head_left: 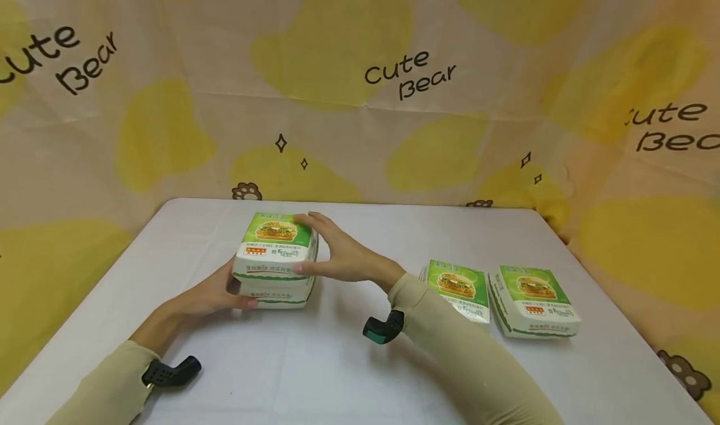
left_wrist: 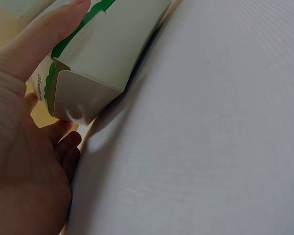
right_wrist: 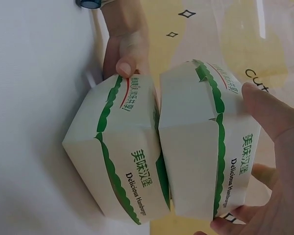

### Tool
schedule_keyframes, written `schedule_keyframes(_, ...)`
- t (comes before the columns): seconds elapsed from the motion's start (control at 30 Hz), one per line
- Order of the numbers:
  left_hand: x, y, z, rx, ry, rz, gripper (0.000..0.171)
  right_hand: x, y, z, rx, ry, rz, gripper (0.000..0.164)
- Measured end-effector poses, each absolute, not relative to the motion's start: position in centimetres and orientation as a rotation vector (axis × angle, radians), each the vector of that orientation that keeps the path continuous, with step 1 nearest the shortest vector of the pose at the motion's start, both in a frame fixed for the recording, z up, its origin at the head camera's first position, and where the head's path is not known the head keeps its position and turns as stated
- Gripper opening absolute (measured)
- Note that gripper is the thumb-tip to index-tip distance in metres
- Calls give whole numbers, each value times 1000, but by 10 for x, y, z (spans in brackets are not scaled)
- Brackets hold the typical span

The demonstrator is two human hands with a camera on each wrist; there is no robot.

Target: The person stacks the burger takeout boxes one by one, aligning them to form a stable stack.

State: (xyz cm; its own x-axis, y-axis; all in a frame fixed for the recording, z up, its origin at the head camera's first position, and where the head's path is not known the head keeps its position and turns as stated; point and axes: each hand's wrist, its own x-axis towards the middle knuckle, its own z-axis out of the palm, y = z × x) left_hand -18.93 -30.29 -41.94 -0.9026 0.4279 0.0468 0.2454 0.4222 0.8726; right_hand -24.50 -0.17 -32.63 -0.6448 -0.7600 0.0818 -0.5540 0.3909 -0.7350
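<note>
Two white-and-green paper hamburger boxes stand one on the other at the left of the table. My right hand (head_left: 353, 256) grips the upper hamburger box (head_left: 275, 253) from its right side, thumb at the front and fingers over the far top edge. Around the left side of the lower hamburger box (head_left: 281, 296) is my left hand (head_left: 209, 292), its thumb on the front face. In the right wrist view the base of the upper box (right_wrist: 188, 166) meets the lid of the lower box (right_wrist: 130, 171). The left wrist view shows the lower box (left_wrist: 120, 49) down at the tablecloth.
Two more hamburger boxes lie side by side on the right: one (head_left: 458, 284) partly hidden by my right sleeve (head_left: 467, 356), the other (head_left: 534, 300) beyond it. A white cloth covers the table (head_left: 315, 375). Behind hangs a yellow patterned curtain (head_left: 337, 137).
</note>
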Motion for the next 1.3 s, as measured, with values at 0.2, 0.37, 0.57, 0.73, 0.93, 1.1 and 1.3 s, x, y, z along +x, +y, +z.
schedule_keyframes(0.2,-188,-301,-418,597,2511,1474,104,-246,-1,-328,-1192,2376,-1119,90)
schedule_keyframes(0.37,-187,-303,-417,563,2504,1472,104,-246,-3,-328,-1197,2369,-1109,87)
schedule_keyframes(0.57,-188,-303,-418,566,2483,1498,102,-245,-3,-327,-1159,2377,-1098,85)
schedule_keyframes(0.73,-190,-302,-418,593,2497,1471,101,-247,2,-325,-1127,2409,-1068,85)
schedule_keyframes(0.93,-191,-307,-416,630,2541,1442,99,-248,16,-322,-1090,2456,-1079,83)
schedule_keyframes(1.1,-192,-310,-419,641,2510,1461,100,-245,36,-325,-1049,2483,-1074,81)
schedule_keyframes(1.3,-193,-308,-420,630,2465,1502,108,-242,62,-325,-1096,2527,-1112,81)
